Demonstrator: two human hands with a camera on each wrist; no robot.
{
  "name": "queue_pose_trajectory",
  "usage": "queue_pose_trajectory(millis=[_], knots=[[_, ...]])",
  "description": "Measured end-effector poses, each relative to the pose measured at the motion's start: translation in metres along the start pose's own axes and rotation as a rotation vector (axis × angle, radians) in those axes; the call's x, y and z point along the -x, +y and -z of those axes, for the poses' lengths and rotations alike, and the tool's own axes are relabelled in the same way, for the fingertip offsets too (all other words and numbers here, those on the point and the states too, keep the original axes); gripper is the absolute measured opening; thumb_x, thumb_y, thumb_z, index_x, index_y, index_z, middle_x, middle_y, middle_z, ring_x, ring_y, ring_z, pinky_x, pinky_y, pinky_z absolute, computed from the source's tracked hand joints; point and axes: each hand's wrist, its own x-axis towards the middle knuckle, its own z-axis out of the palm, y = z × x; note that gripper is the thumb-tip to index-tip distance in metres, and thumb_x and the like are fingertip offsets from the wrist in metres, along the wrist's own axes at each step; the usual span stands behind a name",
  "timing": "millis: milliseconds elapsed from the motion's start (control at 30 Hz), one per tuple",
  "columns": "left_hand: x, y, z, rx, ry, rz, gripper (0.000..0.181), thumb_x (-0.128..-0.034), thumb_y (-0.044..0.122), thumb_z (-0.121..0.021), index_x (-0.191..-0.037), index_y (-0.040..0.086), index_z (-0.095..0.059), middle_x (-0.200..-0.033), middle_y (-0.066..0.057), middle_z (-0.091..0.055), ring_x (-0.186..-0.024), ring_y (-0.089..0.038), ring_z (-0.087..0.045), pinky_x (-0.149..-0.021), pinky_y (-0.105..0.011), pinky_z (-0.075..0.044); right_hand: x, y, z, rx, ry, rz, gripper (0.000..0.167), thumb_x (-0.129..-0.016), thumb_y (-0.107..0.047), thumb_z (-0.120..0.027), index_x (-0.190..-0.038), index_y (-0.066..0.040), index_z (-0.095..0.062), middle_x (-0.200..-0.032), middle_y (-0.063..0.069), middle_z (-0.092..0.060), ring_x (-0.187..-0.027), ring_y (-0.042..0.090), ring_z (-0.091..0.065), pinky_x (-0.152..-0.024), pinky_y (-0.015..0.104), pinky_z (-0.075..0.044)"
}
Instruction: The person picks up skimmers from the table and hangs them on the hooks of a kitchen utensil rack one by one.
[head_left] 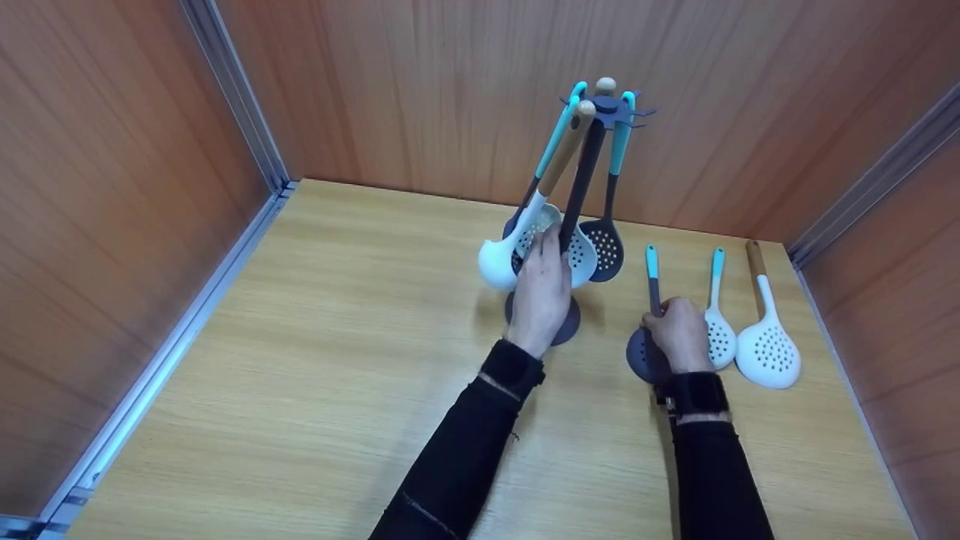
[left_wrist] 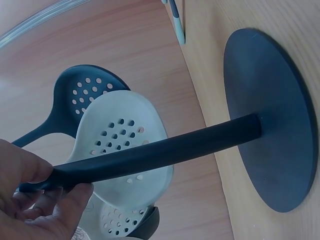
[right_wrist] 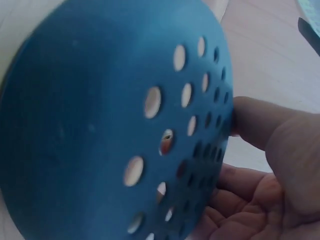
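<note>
A: Grip?
B: Right hand (head_left: 681,336) pinches dark skimmer (head_left: 638,355), right of centre, head view; left hand (head_left: 541,289) pinches stand (head_left: 584,172), upper centre.
A: Hazards?
B: Sideways pull could tip the loaded stand; low swing could knock the turquoise-handled white skimmer (head_left: 721,342) alongside.

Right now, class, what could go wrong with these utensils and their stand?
The stand could tip if the left grip pulls sideways, since it is loaded near the top. The hanging white ladle might swing or fall if that grip bumps it. Lifting the dark skimmer, the right grip might nudge the turquoise-handled white skimmer lying close by.
</note>
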Motion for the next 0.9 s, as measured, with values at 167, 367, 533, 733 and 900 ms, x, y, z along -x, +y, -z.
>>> queue_pose_trajectory(millis=[167,367,533,733,900], knots=[[-0.001,-0.001,0.0,-0.012,-0.007,-0.002,0.05,-0.1239,0.011,-0.057,-0.173,0.002,-0.048,-0.163,-0.02,-0.067,-0.152,-0.032,-0.071,-0.128,-0.041,-0.061,-0.001,0.001,-0.001,-0.002,0.011,-0.011,0.033,-0.111,-0.016,-0.075,-0.125,0.013,-0.081,-0.116,0.031,-0.085,-0.098,0.035,-0.082,-0.07,0.027,-0.055],[-0.001,0.001,0.001,-0.014,-0.022,0.019,0.051,-0.1241,0.012,-0.057,-0.174,0.003,-0.048,-0.164,-0.02,-0.066,-0.153,-0.031,-0.071,-0.127,-0.041,-0.061,-0.002,-0.002,-0.001,-0.034,-0.044,-0.032,0.037,-0.112,-0.013,-0.071,-0.138,0.012,-0.077,-0.129,0.032,-0.083,-0.117,0.042,-0.082,-0.093,0.043,-0.066],[-0.002,0.001,0.002,-0.016,-0.039,0.036,0.054,-0.1242,0.013,-0.057,-0.176,0.005,-0.046,-0.168,-0.019,-0.064,-0.155,-0.031,-0.069,-0.129,-0.042,-0.06,-0.003,-0.005,0.002,-0.057,-0.022,-0.003,0.039,-0.112,-0.011,-0.07,-0.142,0.012,-0.075,-0.131,0.033,-0.082,-0.121,0.044,-0.081,-0.098,0.048,-0.067],[-0.002,0.001,0.001,-0.031,-0.039,0.023,0.055,-0.1238,0.012,-0.058,-0.176,0.003,-0.046,-0.17,-0.02,-0.063,-0.156,-0.031,-0.068,-0.13,-0.042,-0.059,-0.002,-0.011,0.007,-0.094,0.018,0.014,0.042,-0.113,-0.009,-0.068,-0.149,0.011,-0.071,-0.137,0.034,-0.08,-0.126,0.045,-0.079,-0.102,0.05,-0.067],[-0.002,0.002,0.001,-0.027,-0.032,0.013,0.055,-0.1231,0.011,-0.059,-0.176,0.003,-0.046,-0.168,-0.021,-0.063,-0.156,-0.032,-0.068,-0.129,-0.043,-0.059,0.002,-0.016,0.011,-0.137,0.052,0.047,0.045,-0.112,-0.007,-0.065,-0.153,0.012,-0.067,-0.141,0.034,-0.078,-0.128,0.044,-0.078,-0.1,0.046,-0.066]])
